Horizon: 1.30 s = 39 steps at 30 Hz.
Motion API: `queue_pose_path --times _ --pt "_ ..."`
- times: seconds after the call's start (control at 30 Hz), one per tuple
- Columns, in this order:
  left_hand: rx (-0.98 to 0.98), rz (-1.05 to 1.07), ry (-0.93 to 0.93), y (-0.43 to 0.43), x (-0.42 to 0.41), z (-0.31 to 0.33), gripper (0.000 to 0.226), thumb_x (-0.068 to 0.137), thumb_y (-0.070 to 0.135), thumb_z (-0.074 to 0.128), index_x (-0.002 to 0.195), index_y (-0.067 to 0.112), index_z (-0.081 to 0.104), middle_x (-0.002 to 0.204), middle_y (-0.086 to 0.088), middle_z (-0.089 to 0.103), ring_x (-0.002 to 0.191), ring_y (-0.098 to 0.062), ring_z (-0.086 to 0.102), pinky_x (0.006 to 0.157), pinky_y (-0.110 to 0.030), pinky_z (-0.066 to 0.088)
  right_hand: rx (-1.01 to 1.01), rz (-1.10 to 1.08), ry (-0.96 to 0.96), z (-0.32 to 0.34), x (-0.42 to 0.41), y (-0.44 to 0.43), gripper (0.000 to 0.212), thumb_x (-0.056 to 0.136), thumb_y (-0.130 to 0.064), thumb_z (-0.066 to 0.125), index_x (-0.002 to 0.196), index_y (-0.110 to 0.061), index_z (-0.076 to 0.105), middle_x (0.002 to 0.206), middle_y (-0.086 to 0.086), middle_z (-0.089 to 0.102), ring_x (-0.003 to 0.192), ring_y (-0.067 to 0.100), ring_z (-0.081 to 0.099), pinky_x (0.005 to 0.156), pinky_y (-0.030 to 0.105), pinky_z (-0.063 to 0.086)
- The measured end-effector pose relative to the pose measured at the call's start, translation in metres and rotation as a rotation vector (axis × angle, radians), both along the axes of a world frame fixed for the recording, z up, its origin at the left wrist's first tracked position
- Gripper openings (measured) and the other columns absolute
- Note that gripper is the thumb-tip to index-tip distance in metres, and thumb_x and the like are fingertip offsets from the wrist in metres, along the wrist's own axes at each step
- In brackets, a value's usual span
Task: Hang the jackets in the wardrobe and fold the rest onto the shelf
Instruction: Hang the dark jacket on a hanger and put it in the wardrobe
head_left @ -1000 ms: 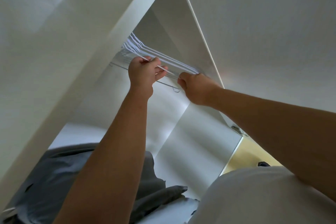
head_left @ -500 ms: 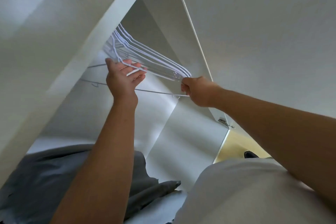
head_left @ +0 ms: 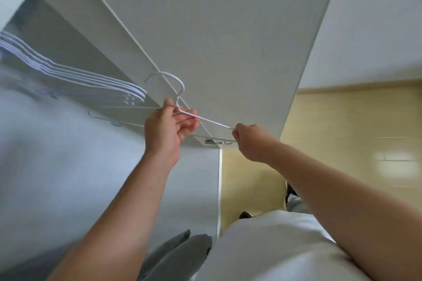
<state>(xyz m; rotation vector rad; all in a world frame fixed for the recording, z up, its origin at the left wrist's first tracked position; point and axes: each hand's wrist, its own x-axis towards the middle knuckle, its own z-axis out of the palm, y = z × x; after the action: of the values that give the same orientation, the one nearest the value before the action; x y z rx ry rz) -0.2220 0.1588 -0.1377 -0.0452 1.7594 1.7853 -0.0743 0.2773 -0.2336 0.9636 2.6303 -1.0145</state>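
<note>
A thin white hanger is out of the wardrobe, held between both hands in front of the open door. My left hand pinches it at the neck, just below the hook. My right hand grips its right shoulder end. Several more white hangers hang in a bunch inside the wardrobe at the left. A grey garment lies low at the bottom of the view, partly behind my left forearm.
The white wardrobe door stands open above and ahead, with a metal hinge at its lower edge. The wardrobe's white side panel fills the left. Beige tiled floor lies to the right.
One hanger has come off the rail and out of the wardrobe, carried right by both hands. The left hand now pinches its neck. The view has swung right toward the door and floor.
</note>
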Motion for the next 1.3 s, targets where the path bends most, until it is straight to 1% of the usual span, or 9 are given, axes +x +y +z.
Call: queue_pose_path --times 0.13,0.23,0.5,0.63,0.73,0.87,0.97,1.13,1.3 --pt "0.001 -0.153 0.054 0.044 0.058 -0.003 0.03 0.105 0.026 0.054 0.083 0.005 0.054 0.071 -0.011 0.069 0.068 -0.037 0.074 0.056 -0.033 0.059 0.129 -0.14 -0.082 0.002 0.068 0.021 0.029 0.107 -0.031 0.034 0.113 -0.011 0.054 0.109 0.016 0.064 0.094 0.039 0.064 0.068 0.034 0.037" --pt "-0.006 -0.296 0.069 0.078 0.111 -0.003 0.027 0.104 0.025 0.056 0.089 0.003 0.053 0.077 -0.015 0.069 0.072 -0.042 0.074 0.057 -0.034 0.059 0.179 -0.256 -0.101 0.008 0.12 0.038 0.025 0.104 -0.033 0.035 0.108 -0.018 0.054 0.105 0.008 0.063 0.091 0.034 0.063 0.07 0.035 0.037" --pt "-0.145 -0.624 0.275 0.191 0.286 -0.016 0.023 0.097 0.028 0.067 0.098 0.005 0.064 0.072 0.002 0.069 0.059 -0.009 0.063 0.053 -0.024 0.048 0.006 -0.574 0.152 0.03 0.291 0.105 0.02 0.102 -0.029 0.047 0.106 -0.017 0.063 0.094 0.009 0.064 0.078 0.032 0.061 0.068 0.038 0.054" --pt "-0.134 -0.753 0.314 0.262 0.385 -0.014 0.044 0.075 0.03 0.084 0.1 0.001 0.062 0.076 -0.003 0.051 0.061 -0.016 0.042 0.059 -0.03 0.034 0.014 -0.779 0.232 0.031 0.399 0.15 0.014 0.1 -0.027 0.055 0.099 -0.02 0.066 0.084 0.004 0.067 0.071 0.027 0.058 0.065 0.036 0.053" --pt "-0.141 -0.79 0.289 0.317 0.446 -0.013 0.043 0.076 0.022 0.088 0.103 0.015 0.055 0.085 0.001 0.056 0.068 -0.014 0.051 0.063 -0.029 0.039 0.003 -0.929 0.238 0.03 0.459 0.189 0.013 0.099 -0.027 0.057 0.094 -0.02 0.067 0.077 0.001 0.064 0.068 0.024 0.058 0.061 0.034 0.051" --pt "-0.101 -0.828 0.113 0.394 0.491 -0.01 0.019 0.095 0.024 0.07 0.099 0.012 0.056 0.074 -0.003 0.064 0.049 -0.011 0.04 0.044 -0.022 0.031 -0.029 -1.029 0.222 0.03 0.509 0.246 0.02 0.1 -0.032 0.053 0.085 -0.022 0.063 0.075 -0.003 0.062 0.07 0.024 0.057 0.057 0.031 0.044" --pt "-0.088 -0.897 0.184 0.466 0.513 -0.016 0.011 0.104 0.022 0.053 0.097 0.013 0.052 0.082 -0.01 0.077 0.043 -0.012 0.042 0.042 -0.022 0.034 -0.044 -1.083 0.238 0.029 0.534 0.304 0.021 0.1 -0.033 0.052 0.083 -0.024 0.059 0.076 -0.004 0.062 0.069 0.023 0.057 0.056 0.03 0.043" --pt "-0.063 -1.118 0.202 0.561 0.546 -0.034 0.011 0.102 0.022 0.057 0.099 0.011 0.055 0.087 -0.009 0.078 0.045 -0.011 0.048 0.051 -0.024 0.044 0.012 -1.122 0.294 0.038 0.557 0.381 0.02 0.099 -0.036 0.052 0.085 -0.022 0.058 0.066 -0.013 0.054 0.058 0.011 0.052 0.046 0.021 0.033" --pt "-0.049 -1.324 0.229 0.672 0.597 -0.034 0.012 0.096 0.022 0.069 0.093 0.011 0.069 0.078 0.001 0.076 0.047 -0.009 0.049 0.055 -0.025 0.045 -0.014 -1.401 0.441 0.054 0.594 0.46 0.021 0.094 -0.049 0.062 0.09 -0.029 0.064 0.071 -0.01 0.063 0.061 0.006 0.058 0.054 0.021 0.044"
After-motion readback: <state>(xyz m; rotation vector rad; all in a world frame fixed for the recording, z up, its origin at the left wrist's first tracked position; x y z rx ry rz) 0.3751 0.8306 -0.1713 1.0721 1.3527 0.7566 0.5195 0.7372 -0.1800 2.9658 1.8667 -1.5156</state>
